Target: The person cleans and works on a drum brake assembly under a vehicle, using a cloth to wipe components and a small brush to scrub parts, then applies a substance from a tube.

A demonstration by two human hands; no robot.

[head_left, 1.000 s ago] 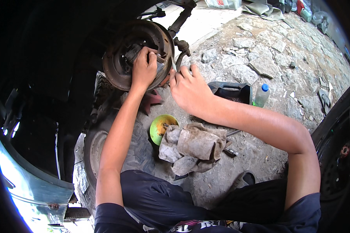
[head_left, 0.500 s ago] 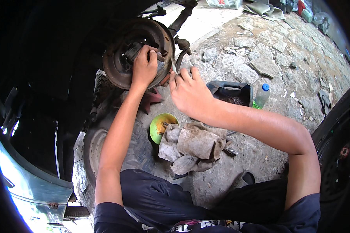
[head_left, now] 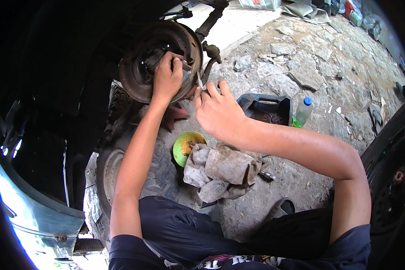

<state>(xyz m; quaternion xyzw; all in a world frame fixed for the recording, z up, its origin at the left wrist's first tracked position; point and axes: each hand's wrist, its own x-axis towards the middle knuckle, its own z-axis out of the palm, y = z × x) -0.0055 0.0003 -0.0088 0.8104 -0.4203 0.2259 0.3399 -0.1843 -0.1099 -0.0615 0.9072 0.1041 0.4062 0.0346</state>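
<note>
A rusty round brake backing plate [head_left: 132, 85] hangs at upper centre, under the dark vehicle body. In front of it my left hand [head_left: 168, 77] is closed on a curved brake shoe [head_left: 186, 65], fingers over its inner edge. My right hand [head_left: 219, 110] is just right of the plate's lower rim. Its thumb and index finger pinch a thin, pale, flat strip [head_left: 200, 81] pointing up along the rim; its exact kind I cannot make out. The other right fingers are loosely bent.
Below my hands are a green bowl [head_left: 181, 152] with small metal parts, a dirty rag [head_left: 229, 166] and a metal tool [head_left: 267, 175]. A black cut-open container [head_left: 287, 104] stands beside a blue-capped bottle [head_left: 304, 110]. Tyres lie at left [head_left: 155, 173] and right [head_left: 384, 168].
My right hand has shifted slightly down and left with the pale strip. The left hand keeps its place on the brake shoe.
</note>
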